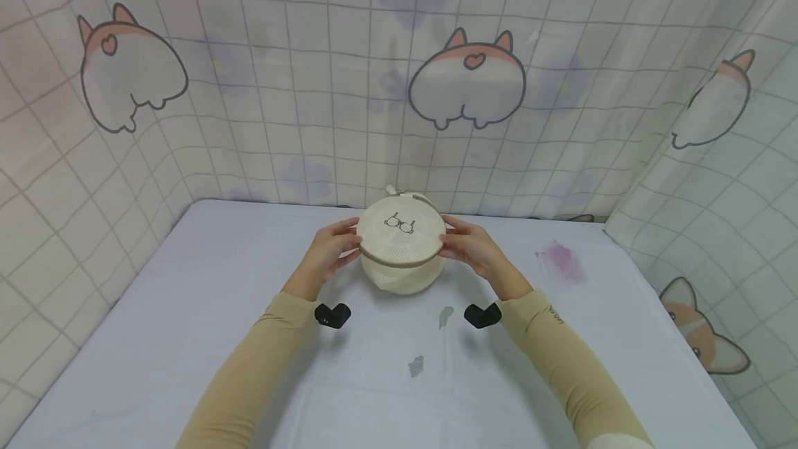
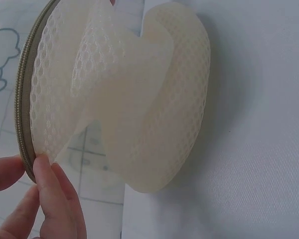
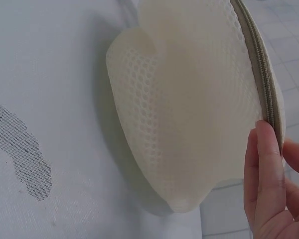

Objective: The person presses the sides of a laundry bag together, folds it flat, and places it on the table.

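Note:
A cream mesh laundry bag (image 1: 402, 231), round and with a small drawing of glasses on its top, is held near the table's back edge. My left hand (image 1: 330, 251) pinches its rim at the left side, and my right hand (image 1: 476, 251) pinches it at the right. In the left wrist view, the thumb and fingers grip the brown zipper band (image 2: 25, 99). The right wrist view likewise has fingers (image 3: 271, 169) on the zipper edge. Below the rim, the soft mesh body (image 3: 184, 114) sags and folds towards the white cloth. The inside of the bag is hidden.
White cloth covers the table (image 1: 218, 283), with grey patches (image 1: 416, 366) in front of the bag and a pink stain (image 1: 561, 262) to the right. A checked curtain (image 1: 299, 89) with cartoon corgis hangs close behind the table and along its sides.

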`<state>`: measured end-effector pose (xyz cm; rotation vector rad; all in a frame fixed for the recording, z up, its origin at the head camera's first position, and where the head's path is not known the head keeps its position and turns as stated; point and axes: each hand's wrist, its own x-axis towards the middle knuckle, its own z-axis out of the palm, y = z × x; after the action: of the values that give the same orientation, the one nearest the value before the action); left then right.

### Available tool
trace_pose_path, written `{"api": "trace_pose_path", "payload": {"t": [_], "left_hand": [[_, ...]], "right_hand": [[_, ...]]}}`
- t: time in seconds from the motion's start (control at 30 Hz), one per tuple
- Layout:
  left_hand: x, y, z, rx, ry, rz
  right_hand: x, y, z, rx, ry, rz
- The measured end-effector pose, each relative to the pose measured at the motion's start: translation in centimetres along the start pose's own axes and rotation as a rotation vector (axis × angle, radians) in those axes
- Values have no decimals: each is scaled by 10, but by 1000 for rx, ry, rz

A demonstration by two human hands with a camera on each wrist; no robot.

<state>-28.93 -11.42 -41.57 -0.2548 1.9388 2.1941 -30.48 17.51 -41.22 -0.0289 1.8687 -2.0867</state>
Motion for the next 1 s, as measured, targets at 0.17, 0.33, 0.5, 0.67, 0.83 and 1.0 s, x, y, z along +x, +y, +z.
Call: {"api": "trace_pose_path", "payload": {"t": [0.17,0.33,0.5,0.67,0.83,1.0], "left_hand": [[1,-2,2,-2,6,-7],[4,-6,3,-12,7,-12],[6,-8,2,-9,1,-13],[7,-10,2,2,4,-20],[7,-11,1,9,2,-23],[8,-11,2,5,-4,-27]], "right_hand": [[0,2,-1,-14,13,8],[1,3,-1,-30,27,11],[2,4,-2,-37,34,19],[3,6,-2,-43,34,21],[4,7,-2,-41,39,27],[4,8,-2,-37,43,31]]}}
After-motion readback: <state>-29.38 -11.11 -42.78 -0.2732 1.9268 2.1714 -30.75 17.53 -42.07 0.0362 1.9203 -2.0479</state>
